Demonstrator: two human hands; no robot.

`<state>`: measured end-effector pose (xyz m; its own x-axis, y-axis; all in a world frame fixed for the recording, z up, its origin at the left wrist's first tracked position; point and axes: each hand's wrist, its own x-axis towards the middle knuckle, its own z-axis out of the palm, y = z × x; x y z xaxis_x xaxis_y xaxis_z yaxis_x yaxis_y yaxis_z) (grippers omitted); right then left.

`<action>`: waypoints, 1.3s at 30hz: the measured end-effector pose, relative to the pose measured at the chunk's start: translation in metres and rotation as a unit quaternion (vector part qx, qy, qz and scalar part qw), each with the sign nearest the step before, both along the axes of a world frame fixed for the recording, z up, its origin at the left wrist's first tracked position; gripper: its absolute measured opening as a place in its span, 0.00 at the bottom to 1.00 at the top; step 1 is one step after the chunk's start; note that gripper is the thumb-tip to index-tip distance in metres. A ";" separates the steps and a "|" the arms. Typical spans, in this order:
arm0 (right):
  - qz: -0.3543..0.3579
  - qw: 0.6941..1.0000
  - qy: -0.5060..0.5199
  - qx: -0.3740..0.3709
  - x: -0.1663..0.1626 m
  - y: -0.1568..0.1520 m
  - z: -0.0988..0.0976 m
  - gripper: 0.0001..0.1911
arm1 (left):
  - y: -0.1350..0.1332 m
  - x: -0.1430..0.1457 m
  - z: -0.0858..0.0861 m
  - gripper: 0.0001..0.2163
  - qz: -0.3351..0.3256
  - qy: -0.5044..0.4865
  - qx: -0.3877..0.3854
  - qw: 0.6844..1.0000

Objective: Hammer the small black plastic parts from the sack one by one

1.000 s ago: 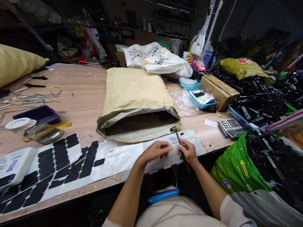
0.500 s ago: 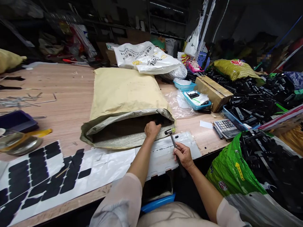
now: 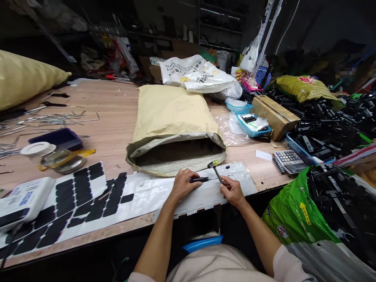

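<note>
My left hand (image 3: 183, 183) is closed on a small black part (image 3: 199, 179) and holds it down on the white plastic sheet (image 3: 147, 192) at the table's front edge. My right hand (image 3: 232, 190) grips the handle of a small hammer (image 3: 216, 170), whose head hovers just right of the black part. Right behind both hands lies a tan woven sack (image 3: 173, 125) on its side, its open mouth facing me. What is inside the sack is dark and hard to make out.
Black adhesive pads on a white sheet (image 3: 85, 196) lie front left, beside a white box (image 3: 23, 201) and a glass jar (image 3: 55, 158). A calculator (image 3: 289, 160), blue baskets (image 3: 252, 127), a cardboard box (image 3: 274, 115) and heaps of black parts (image 3: 326, 125) crowd the right. A green bag (image 3: 308, 219) stands at my right.
My left hand came back out of the sack's mouth with a black part and set it on the white sheet. The hammer stayed in my right hand.
</note>
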<state>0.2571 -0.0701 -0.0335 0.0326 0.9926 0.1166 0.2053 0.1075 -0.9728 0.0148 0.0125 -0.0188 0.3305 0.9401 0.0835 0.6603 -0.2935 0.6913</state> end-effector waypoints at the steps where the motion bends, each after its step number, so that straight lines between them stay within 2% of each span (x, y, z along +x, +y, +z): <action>1: 0.008 1.000 -0.027 0.009 -0.001 -0.001 0.003 0.21 | -0.001 0.003 -0.001 0.10 0.009 0.003 0.010 1.000; 8: 0.081 0.989 -0.118 0.037 -0.018 -0.010 0.031 0.20 | 0.000 0.004 -0.006 0.08 0.014 -0.005 0.014 1.000; 12: 0.104 0.982 -0.150 0.052 -0.031 -0.010 0.036 0.19 | 0.000 0.004 -0.008 0.08 0.019 -0.001 0.024 1.000; 16: 0.106 0.980 -0.166 0.038 -0.033 -0.009 0.034 0.18 | -0.001 0.005 -0.007 0.09 0.017 0.006 0.030 0.999; 21: 0.070 0.992 -0.102 0.013 -0.023 -0.011 0.031 0.19 | -0.003 0.006 -0.004 0.12 0.010 0.016 0.035 0.999; 24: 0.055 0.995 -0.086 0.006 -0.018 -0.012 0.030 0.20 | -0.003 0.007 -0.004 0.11 0.007 0.015 0.030 0.999; 31: 0.074 0.989 -0.124 0.013 -0.015 -0.012 0.026 0.18 | -0.001 0.008 -0.005 0.11 0.017 0.022 0.026 0.999; 35: 0.061 0.995 -0.074 -0.021 -0.011 -0.006 0.023 0.19 | -0.002 0.007 -0.005 0.11 0.013 0.020 0.020 1.000; 39: 0.016 0.999 -0.001 -0.039 -0.004 0.009 0.017 0.22 | 0.000 0.005 -0.006 0.11 0.010 0.018 0.019 1.000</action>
<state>0.2527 -0.0612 -0.0163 0.0013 0.9992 0.0391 0.2049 0.0380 -0.9781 0.0201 0.0122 -0.0244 0.3143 0.9432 0.1072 0.6907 -0.3047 0.6558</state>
